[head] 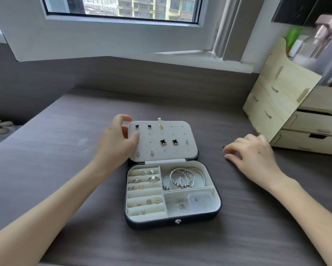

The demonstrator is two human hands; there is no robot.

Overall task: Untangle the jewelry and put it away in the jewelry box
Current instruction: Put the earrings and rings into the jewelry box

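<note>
Jewelry box (161, 223) sits open mid-surface, dark shell, pale lining, snap clasp (178, 221) on the front wall at 6 o'clock.

Left hand (119, 139): grip closed on the earring panel (173, 151), thumb on the panel's face at its 9 o'clock edge, fingers curled round behind. The panel stands tilted up off the box's 12 o'clock side.

On the panel: two black clover studs (163, 142) side by side right of centre, two dark studs and a small gold one along the top row, two pale ones along the bottom row.

Right hand (251, 152): palm down on the surface (65, 150) at 3 o'clock of the panel, well apart from the box. Grip closed, fingertips pinching a small jewelry piece (225, 151) at the surface. Too small to tell what kind it is.

Box tray:
- 9 o'clock half: ring rolls (145, 192) with silver and gold rings and small studs tucked between them.
- 1 o'clock compartment: a pile of silver bangles (182, 179), some beaded, overlapping.
- 5 o'clock compartment: a clear plastic case (200, 202) against the right wall, a small silver pendant (180, 204) just beside it.

At 2 o'clock of the box, a pale wooden drawer organizer (288, 104) on the surface. Window (123, 8) at 12 o'clock.
</note>
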